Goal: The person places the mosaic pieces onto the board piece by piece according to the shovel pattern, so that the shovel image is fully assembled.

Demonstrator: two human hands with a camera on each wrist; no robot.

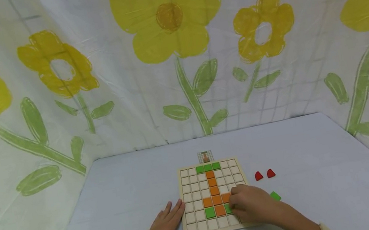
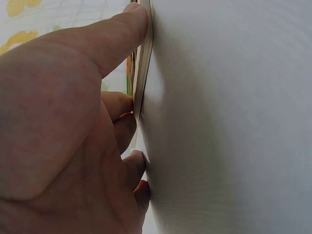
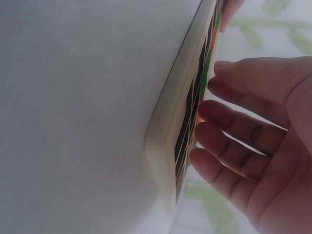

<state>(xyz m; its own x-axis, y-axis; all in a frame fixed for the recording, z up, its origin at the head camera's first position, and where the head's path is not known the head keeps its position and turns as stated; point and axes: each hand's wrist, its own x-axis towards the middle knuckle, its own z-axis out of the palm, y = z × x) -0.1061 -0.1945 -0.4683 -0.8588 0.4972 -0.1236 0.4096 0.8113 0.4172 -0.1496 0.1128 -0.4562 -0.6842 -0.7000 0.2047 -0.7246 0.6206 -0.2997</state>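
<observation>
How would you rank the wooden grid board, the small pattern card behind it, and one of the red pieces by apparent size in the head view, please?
1. Wooden grid board, by far the largest.
2. Small pattern card at the board's far edge.
3. Red piece, a little smaller than the card; the card lies farther from the camera, so their order is unsure.

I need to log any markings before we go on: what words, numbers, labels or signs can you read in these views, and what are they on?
None: no readable text in any view.
Small printed card beyond the wooden grid board: shows a tiny picture, too small to tell if it bears any writing.
Wooden grid board, orange square tiles, green square tiles, red wedge pieces: unmarked.
Flowered white backdrop sheet: painted yellow flowers only.
</observation>
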